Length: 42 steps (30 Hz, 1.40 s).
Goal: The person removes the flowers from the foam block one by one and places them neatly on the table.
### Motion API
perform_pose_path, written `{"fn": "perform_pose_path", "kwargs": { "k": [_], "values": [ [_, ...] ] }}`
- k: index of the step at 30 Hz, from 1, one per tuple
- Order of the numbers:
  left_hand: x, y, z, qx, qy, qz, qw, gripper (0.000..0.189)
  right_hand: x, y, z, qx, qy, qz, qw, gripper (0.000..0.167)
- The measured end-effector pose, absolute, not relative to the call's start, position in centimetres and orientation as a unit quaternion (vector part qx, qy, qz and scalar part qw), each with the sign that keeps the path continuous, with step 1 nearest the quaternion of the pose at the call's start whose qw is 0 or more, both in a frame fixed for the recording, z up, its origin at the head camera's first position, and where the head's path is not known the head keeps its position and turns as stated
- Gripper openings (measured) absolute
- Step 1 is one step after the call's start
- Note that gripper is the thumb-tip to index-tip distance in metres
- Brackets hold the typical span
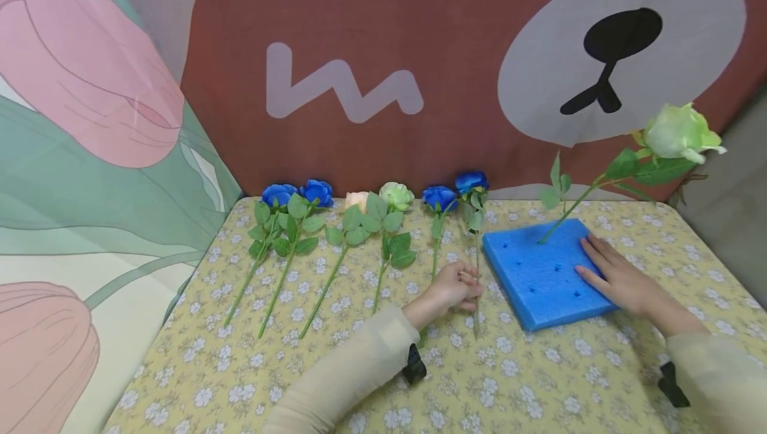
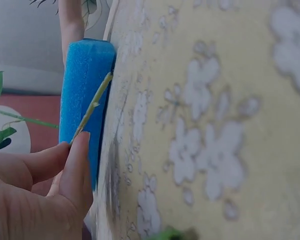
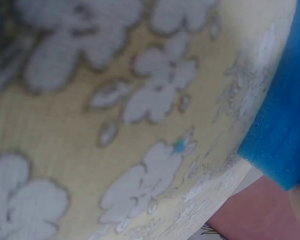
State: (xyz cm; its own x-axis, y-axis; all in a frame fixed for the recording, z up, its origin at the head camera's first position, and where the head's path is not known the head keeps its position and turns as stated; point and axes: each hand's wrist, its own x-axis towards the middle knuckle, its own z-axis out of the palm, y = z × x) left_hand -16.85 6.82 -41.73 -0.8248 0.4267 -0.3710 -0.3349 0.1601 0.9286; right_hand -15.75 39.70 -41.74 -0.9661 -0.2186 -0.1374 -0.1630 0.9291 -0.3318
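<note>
My left hand (image 1: pixel 449 287) pinches the stem of a blue rose (image 1: pixel 471 182), whose bloom points toward the back wall. In the left wrist view the stem's lower end (image 2: pixel 96 102) sticks out past the thumb and finger, overlapping the side of the blue foam block (image 2: pixel 80 80). Flat on the table, that foam block (image 1: pixel 533 281) has several small holes in its top. A pale green rose (image 1: pixel 680 134) stands in it, leaning right. With fingers extended, my right hand (image 1: pixel 623 281) rests on the block's right edge. The right wrist view shows only a foam corner (image 3: pixel 285 120) and tablecloth.
Left of my left hand several roses lie in a row: blue ones (image 1: pixel 279 195), a peach one (image 1: pixel 357 200), a light green one (image 1: pixel 396 196) and another blue rose (image 1: pixel 439 198). A flowered cloth (image 1: pixel 198 354) covers the table. A printed backdrop (image 1: pixel 359 34) rises behind it.
</note>
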Motion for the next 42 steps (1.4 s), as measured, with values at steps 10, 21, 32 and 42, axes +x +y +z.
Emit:
{"fn": "perform_pose_path", "kwargs": {
  "k": [10,21,32,42],
  "values": [
    [-16.7,6.5,-41.9,0.025,0.708,0.623,0.333,0.029,-15.9,40.3,-41.8,-0.101,0.98,-0.153,0.08,0.075],
    [-16.3,6.2,-41.9,0.041,0.722,0.591,0.357,0.035,-16.2,40.5,-41.4,-0.107,0.981,-0.146,0.072,0.074],
    [-16.2,6.4,-41.9,0.017,0.736,0.6,0.313,0.03,-15.5,39.8,-41.7,-0.096,0.988,-0.124,-0.006,0.073],
    [-16.0,7.0,-41.8,0.046,0.805,0.541,0.24,0.024,-14.3,37.0,-41.2,-0.058,0.991,-0.065,-0.099,0.049]
  ]
}}
